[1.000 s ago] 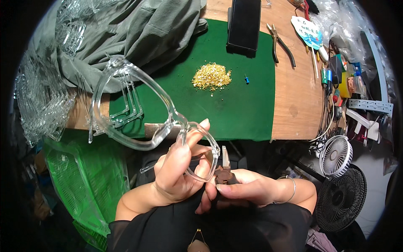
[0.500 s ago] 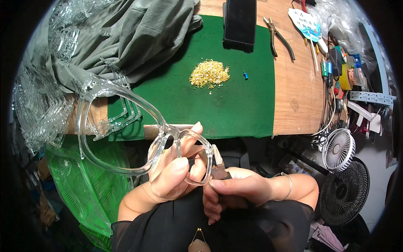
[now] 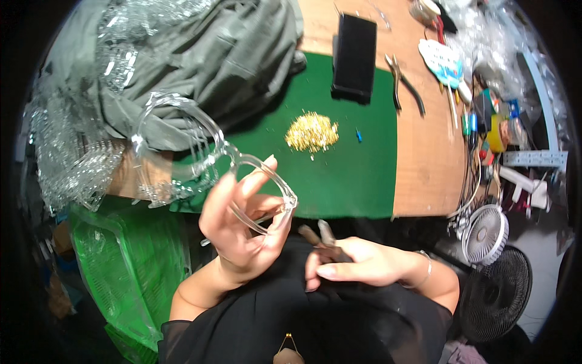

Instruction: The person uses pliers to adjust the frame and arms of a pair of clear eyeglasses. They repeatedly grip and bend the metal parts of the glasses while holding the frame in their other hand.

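My left hand [image 3: 245, 239] holds a clear plastic eyeglass frame [image 3: 233, 156] up above the table's near edge. Its fingers close around the smaller-looking rim, and the other rim reaches out to the upper left. In my right hand [image 3: 379, 264] is a pair of pliers [image 3: 327, 238], jaws pointing up and away from me. Those jaws are a little apart from the frame and slightly blurred. Beyond both hands, a heap of small gold-coloured metal pieces [image 3: 311, 132] lies on the green mat [image 3: 364, 188].
A tiny blue piece [image 3: 359, 136] lies right of the heap. Behind are a black phone-like slab [image 3: 354, 57] and other pliers [image 3: 397, 82]. Grey cloth [image 3: 242, 67] and clear frames [image 3: 79, 176] crowd the left. A green basket [image 3: 121, 261] sits below; fans [image 3: 486, 233] stand right.
The pliers have come away from the frame's end and moved slightly right. My left hand has lifted and tilted the frame up and away. The view has shifted a little.
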### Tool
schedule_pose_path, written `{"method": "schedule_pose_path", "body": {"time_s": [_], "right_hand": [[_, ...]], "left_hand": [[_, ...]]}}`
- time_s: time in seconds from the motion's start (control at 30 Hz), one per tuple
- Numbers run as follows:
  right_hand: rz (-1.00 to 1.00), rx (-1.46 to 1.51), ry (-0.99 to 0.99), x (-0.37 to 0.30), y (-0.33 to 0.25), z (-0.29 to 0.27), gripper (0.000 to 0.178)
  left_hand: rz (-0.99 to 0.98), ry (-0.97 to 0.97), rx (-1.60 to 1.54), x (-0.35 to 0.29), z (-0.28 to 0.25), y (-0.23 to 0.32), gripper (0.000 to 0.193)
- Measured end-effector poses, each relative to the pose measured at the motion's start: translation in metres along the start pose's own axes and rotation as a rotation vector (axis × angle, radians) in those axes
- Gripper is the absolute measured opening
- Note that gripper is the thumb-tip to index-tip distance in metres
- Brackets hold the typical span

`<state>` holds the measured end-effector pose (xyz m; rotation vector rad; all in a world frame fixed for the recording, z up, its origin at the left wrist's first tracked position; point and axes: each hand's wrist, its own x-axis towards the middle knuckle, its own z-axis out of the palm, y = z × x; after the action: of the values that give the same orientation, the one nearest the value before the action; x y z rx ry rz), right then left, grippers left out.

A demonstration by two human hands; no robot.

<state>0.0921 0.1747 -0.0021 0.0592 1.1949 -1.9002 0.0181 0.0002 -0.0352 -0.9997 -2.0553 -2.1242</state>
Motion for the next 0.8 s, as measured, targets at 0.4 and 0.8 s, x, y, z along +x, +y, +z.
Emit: {"method": "schedule_pose_path", "body": {"time_s": [0.4, 0.8], "right_hand": [[-0.424, -0.684, 0.874, 0.026, 0.023, -0.046, 0.011], [-0.516, -0.408, 0.864, 0.025, 0.038, -0.057, 0.014]], "left_hand": [[-0.543, 0.013, -0.723, 0.035, -0.012, 0.047, 0.097], [-0.427, -0.040, -0.533, 0.031, -0.001, 0.036, 0.097]]}}
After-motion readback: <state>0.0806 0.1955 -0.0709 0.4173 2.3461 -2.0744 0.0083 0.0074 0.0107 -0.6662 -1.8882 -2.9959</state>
